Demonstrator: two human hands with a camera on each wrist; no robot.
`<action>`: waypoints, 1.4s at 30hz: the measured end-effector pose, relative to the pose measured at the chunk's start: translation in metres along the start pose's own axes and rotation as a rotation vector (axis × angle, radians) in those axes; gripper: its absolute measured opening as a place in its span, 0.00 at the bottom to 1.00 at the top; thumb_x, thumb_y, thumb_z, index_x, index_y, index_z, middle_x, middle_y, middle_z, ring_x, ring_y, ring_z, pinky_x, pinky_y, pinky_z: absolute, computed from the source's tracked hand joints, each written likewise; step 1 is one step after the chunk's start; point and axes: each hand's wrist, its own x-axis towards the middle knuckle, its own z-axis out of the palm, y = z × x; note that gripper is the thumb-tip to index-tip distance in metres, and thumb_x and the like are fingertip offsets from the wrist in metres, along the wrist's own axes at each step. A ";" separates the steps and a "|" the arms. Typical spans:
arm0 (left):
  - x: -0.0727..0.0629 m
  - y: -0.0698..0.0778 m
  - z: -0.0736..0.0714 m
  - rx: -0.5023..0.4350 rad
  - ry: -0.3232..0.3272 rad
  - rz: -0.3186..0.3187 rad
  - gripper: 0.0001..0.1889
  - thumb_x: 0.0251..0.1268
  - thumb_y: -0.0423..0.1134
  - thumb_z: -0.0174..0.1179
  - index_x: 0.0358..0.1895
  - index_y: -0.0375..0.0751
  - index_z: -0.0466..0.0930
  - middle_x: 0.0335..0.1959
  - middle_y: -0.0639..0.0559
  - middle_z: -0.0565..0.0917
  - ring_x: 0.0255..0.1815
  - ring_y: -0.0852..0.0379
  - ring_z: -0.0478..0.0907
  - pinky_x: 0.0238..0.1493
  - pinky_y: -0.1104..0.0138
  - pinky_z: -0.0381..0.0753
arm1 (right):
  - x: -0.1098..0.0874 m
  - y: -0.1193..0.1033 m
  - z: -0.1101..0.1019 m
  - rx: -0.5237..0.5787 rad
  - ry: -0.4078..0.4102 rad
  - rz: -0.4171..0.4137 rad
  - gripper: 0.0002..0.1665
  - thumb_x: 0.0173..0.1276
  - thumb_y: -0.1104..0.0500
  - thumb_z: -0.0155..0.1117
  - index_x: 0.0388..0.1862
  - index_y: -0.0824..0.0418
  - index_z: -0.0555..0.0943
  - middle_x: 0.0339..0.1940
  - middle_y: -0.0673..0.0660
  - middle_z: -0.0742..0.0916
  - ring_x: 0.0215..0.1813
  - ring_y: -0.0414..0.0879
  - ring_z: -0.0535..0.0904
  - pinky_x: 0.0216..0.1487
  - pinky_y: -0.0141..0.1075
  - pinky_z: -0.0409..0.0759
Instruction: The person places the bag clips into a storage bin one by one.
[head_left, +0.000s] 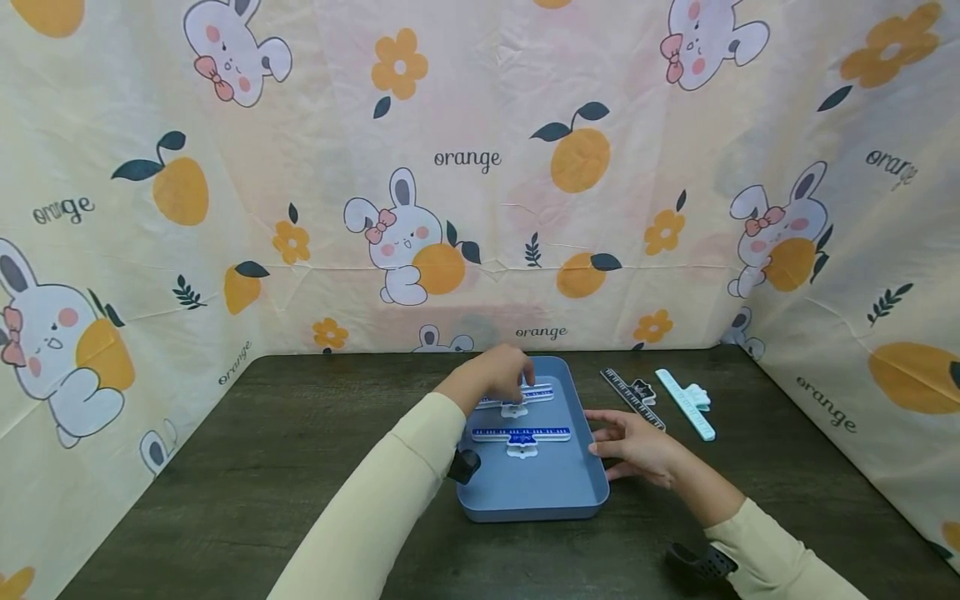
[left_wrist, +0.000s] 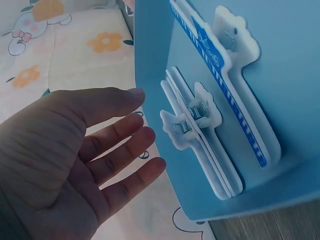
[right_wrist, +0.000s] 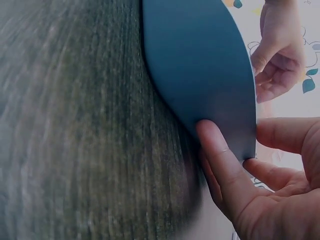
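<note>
Left hand (head_left: pixel 495 377): over the far end of the tray, wrist bent, forearm slanting in from the lower left; fingers spread slightly and loosely bent, thumb well off them, holding nothing.
Right hand (head_left: pixel 636 446): at the tray's right wall, forearm entering from the lower right; fingers bent over the rim, the wall pinched between them and the thumb.
Tray (head_left: pixel 532 492): blue, shallow, rounded corners; held at its right side by the right fingers, below the left fingers.
Far clip (left_wrist: pixel 202 142): white; inside the tray, just beside the left fingertips and apart from them in the left wrist view; spring and both handle tabs showing.
Near clip (head_left: pixel 521 435): white with a blue ruled band; inside the tray, nearer the wearer than the left fingers.
Black clip (head_left: pixel 633 398): ruled; on the table, just beyond the right fingers.
Mint clip (head_left: pixel 686 405): on the table, right of the black clip, farther from the right fingers.
Sleeves (head_left: pixel 375 508): pale yellow, both arms.
Wrist straps (head_left: pixel 701 561): black.
Table (head_left: pixel 300 450): dark, wood-grained, beneath both hands.
Backdrop (head_left: pixel 495 225): cream cloth, creased, printed with rabbits, oranges, flowers and "orange"; beyond the fingers and to both sides.
</note>
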 end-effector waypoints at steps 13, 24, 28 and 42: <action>-0.033 -0.017 0.005 0.006 0.052 0.010 0.12 0.58 0.36 0.68 0.46 0.40 0.85 0.43 0.46 0.84 0.44 0.53 0.78 0.50 0.60 0.79 | -0.002 0.000 0.005 -0.045 0.035 -0.022 0.38 0.69 0.70 0.59 0.74 0.70 0.56 0.55 0.69 0.80 0.45 0.54 0.83 0.39 0.50 0.85; -0.059 -0.024 0.009 -0.004 0.154 -0.042 0.12 0.58 0.37 0.67 0.46 0.40 0.85 0.43 0.46 0.84 0.45 0.52 0.79 0.48 0.58 0.80 | -0.003 -0.002 0.007 -0.075 0.057 -0.017 0.37 0.69 0.70 0.58 0.74 0.70 0.57 0.55 0.69 0.80 0.45 0.53 0.82 0.39 0.49 0.85; -0.068 -0.029 0.011 0.040 0.197 -0.105 0.13 0.57 0.39 0.67 0.45 0.42 0.86 0.40 0.49 0.82 0.41 0.54 0.77 0.43 0.58 0.80 | -0.003 -0.003 0.009 -0.082 0.066 -0.011 0.37 0.70 0.69 0.58 0.74 0.70 0.57 0.54 0.68 0.80 0.45 0.53 0.82 0.39 0.49 0.85; -0.097 -0.043 0.021 -0.077 0.434 -0.175 0.06 0.54 0.39 0.71 0.31 0.43 0.84 0.31 0.50 0.80 0.32 0.56 0.73 0.37 0.60 0.78 | -0.004 0.000 0.011 -0.152 0.123 -0.085 0.35 0.67 0.70 0.61 0.72 0.71 0.62 0.54 0.68 0.81 0.46 0.54 0.83 0.39 0.49 0.85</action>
